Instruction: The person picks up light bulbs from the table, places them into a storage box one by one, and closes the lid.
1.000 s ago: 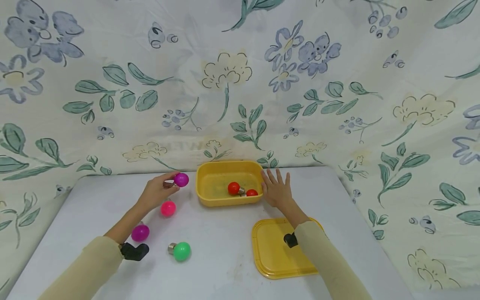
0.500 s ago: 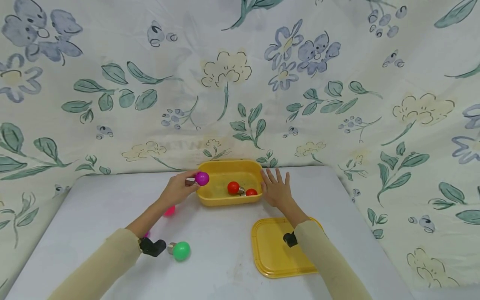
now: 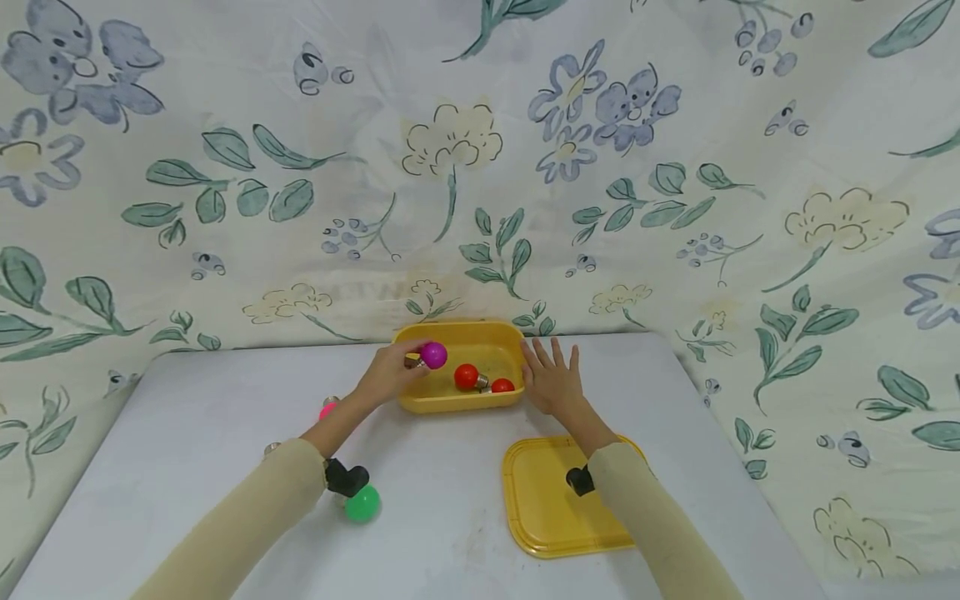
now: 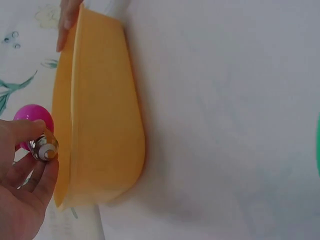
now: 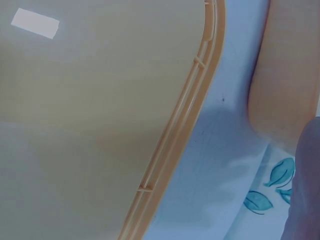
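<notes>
My left hand (image 3: pixel 388 373) pinches a purple toy light bulb (image 3: pixel 433 355) by its silver screw base (image 4: pixel 44 145), over the left side of the yellow tub (image 3: pixel 427 403). In the left wrist view the bulb shows beside the tub's rim, thumb on one side of the base and fingers on the other. Two red bulbs (image 3: pixel 466 377) lie inside the tub at its right. My right hand (image 3: pixel 555 382) rests against the tub's right end with its fingers straight and spread. The right wrist view shows only part of that hand (image 5: pixel 312 175), beside the tub wall (image 5: pixel 285 75).
A yellow lid (image 3: pixel 547 508) lies on the white table (image 3: pixel 442 500) beneath my right forearm. A green bulb (image 3: pixel 363 504) sits left of centre. My left arm partly covers a pink bulb (image 3: pixel 327 409) and another bulb's base (image 3: pixel 272 448). A floral cloth (image 3: pixel 480 183) hangs behind the table.
My left hand has carried the purple bulb rightward, from left of the tub to over its left side. The left arm now hides more of the bulbs on the table. My right hand stays put.
</notes>
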Motion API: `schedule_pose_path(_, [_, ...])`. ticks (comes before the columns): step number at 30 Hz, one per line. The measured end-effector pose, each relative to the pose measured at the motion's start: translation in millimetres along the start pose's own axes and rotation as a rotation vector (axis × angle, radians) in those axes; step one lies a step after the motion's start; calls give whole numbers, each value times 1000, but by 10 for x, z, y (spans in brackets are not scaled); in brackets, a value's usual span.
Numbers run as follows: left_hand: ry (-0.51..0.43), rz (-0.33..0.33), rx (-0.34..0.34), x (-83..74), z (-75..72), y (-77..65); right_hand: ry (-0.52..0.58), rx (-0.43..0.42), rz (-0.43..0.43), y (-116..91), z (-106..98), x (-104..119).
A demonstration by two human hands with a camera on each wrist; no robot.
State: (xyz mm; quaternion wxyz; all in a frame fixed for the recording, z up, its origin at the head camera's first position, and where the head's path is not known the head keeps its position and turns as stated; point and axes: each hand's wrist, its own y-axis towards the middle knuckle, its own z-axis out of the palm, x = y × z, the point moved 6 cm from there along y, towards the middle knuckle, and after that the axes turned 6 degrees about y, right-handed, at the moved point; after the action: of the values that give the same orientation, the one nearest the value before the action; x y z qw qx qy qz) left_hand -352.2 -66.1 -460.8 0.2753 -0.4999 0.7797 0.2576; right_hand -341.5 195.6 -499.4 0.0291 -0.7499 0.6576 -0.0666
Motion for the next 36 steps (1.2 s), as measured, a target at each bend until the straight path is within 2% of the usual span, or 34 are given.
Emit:
schedule_pose_path(5, [-3,-24,6,-12,94,81,-15,2,-1,10,10,-7])
schedule_pose_path(12, [-14,-6,1,-47,177,163,-30,23,8,35,48,-29])
schedule_pose_path(22, [3,-73,24,-28,283,224,-18,3,0,32,37,-19])
schedule_pose_path(29, [45,-78,28,21,384,271,-18,1,3,32,27,-21])
schedule_pose_path(36, [58,-90,47,-2,460,291,-21,-5,9,24,13,-13])
